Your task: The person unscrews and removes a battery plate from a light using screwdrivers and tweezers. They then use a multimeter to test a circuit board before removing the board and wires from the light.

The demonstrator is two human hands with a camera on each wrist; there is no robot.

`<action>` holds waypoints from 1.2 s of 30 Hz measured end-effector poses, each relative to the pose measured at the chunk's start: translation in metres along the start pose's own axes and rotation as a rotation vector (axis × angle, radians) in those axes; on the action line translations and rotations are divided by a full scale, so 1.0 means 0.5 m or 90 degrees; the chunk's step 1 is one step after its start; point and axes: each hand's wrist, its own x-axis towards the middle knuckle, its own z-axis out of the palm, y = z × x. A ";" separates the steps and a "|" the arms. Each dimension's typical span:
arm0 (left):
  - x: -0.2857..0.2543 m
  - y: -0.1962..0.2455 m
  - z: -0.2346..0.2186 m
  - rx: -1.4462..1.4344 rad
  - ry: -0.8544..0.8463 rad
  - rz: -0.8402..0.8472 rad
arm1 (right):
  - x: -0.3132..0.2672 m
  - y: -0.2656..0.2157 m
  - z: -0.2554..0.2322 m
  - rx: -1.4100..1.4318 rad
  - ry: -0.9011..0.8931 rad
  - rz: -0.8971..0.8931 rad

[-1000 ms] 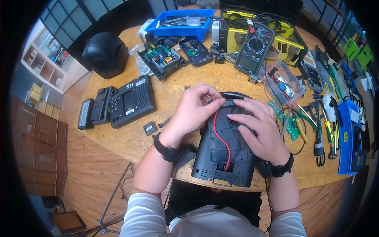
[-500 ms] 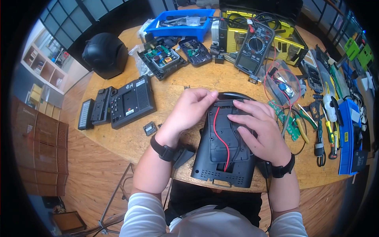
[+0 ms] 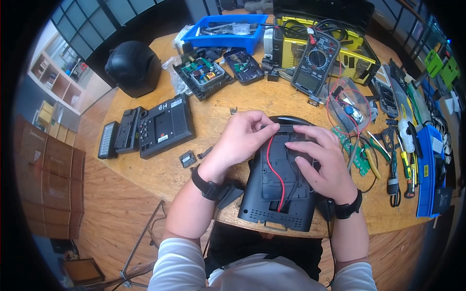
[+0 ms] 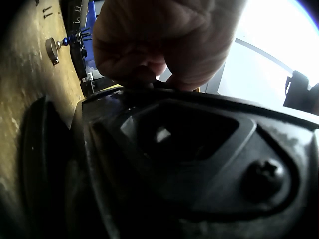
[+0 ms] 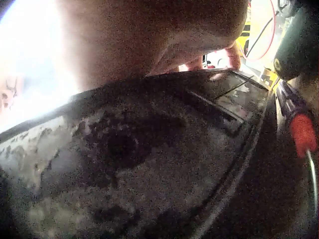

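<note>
A black plastic housing (image 3: pixel 252 199) lies back up at the table's near edge, with a curved handle (image 3: pixel 291 119) at its far end. Along its recessed back panel runs a red wire (image 3: pixel 276 174), entering a rectangular opening near the close end; thin black wires lie beside it. My left hand (image 3: pixel 242 138) pinches with thumb and forefinger at the left end of a short black strip (image 3: pixel 286 129) near the handle. Loosely spread fingers of my right hand (image 3: pixel 325 162) rest over the panel's right side. A screw (image 4: pixel 264 178) sits in the housing's side in the left wrist view.
Left are a black device (image 3: pixel 167 128) and a small square part (image 3: pixel 187 158). Behind stand opened circuit housings (image 3: pixel 204 75), a blue tray (image 3: pixel 194 41), a multimeter (image 3: pixel 315 63) and a yellow toolbox (image 3: pixel 359 68). A green circuit board (image 3: pixel 357 155) and screwdrivers (image 3: pixel 405 157) lie right.
My left thumb and forefinger first drew back left from the strip, then returned to its left end. My right hand has kept its place over the panel; the head view has shifted slightly.
</note>
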 end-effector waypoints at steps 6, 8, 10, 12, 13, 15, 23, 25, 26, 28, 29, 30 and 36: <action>0.001 -0.004 0.001 -0.057 -0.013 -0.005 | 0.002 -0.010 -0.004 -0.027 -0.012 -0.002; -0.004 0.001 -0.010 -0.052 -0.007 -0.025 | 0.003 -0.018 -0.005 -0.023 -0.013 0.001; -0.005 0.009 -0.034 0.036 -0.035 0.016 | 0.004 -0.024 -0.006 -0.015 -0.018 0.004; -0.001 0.010 -0.076 0.029 0.130 0.020 | 0.004 -0.023 -0.008 -0.053 -0.044 0.004; -0.003 0.021 -0.103 0.136 0.220 0.032 | 0.002 -0.022 -0.006 -0.052 -0.043 0.009; -0.011 0.023 -0.137 0.245 0.311 0.041 | 0.003 -0.024 -0.007 -0.052 -0.044 0.008; -0.020 0.007 -0.142 0.589 0.126 -0.102 | 0.000 -0.015 -0.009 -0.028 -0.036 0.011; -0.021 0.005 -0.140 0.629 0.107 -0.149 | -0.001 -0.016 -0.008 -0.027 -0.034 0.010; -0.018 0.001 -0.139 0.664 0.088 -0.176 | -0.001 -0.015 -0.008 -0.029 -0.031 0.009; -0.014 -0.007 -0.137 0.698 0.068 -0.203 | 0.000 -0.014 -0.007 -0.028 -0.029 0.006; -0.012 -0.011 -0.136 0.706 0.071 -0.198 | 0.000 -0.014 -0.007 -0.028 -0.026 0.004; -0.011 -0.014 -0.135 0.713 0.075 -0.193 | 0.000 -0.014 -0.007 -0.028 -0.025 0.004; -0.009 -0.008 -0.121 0.699 0.064 -0.183 | -0.001 -0.013 -0.009 -0.039 -0.026 -0.001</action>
